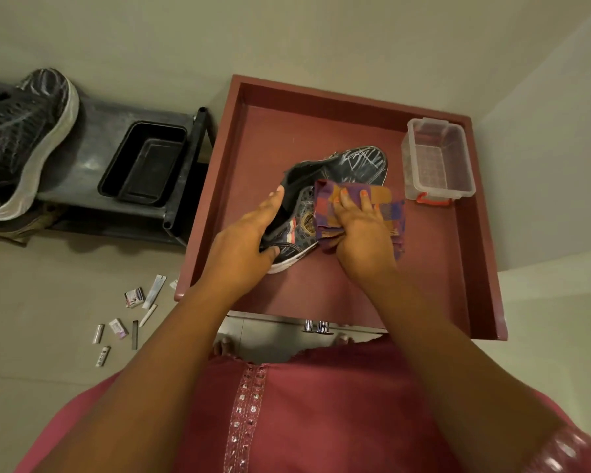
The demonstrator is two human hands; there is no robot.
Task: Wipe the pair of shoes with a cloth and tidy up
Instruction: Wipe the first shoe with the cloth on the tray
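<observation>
A dark patterned shoe (355,163) with chalk-like scribbles on its toe lies on the red tray-topped table (321,288). My left hand (243,240) grips its heel and collar, thumb at the sole edge. My right hand (362,233) presses a purple and orange checked cloth (388,206) against the shoe's side, fingers spread over the cloth. The second shoe (17,141), dark with a white sole, rests on the grey rack (89,138) at the left.
A clear plastic box (437,162) with a red latch stands at the tray's far right. A black tub (144,162) sits on the rack. Several small packets and tubes (130,315) lie on the floor at the left. Walls close in behind and right.
</observation>
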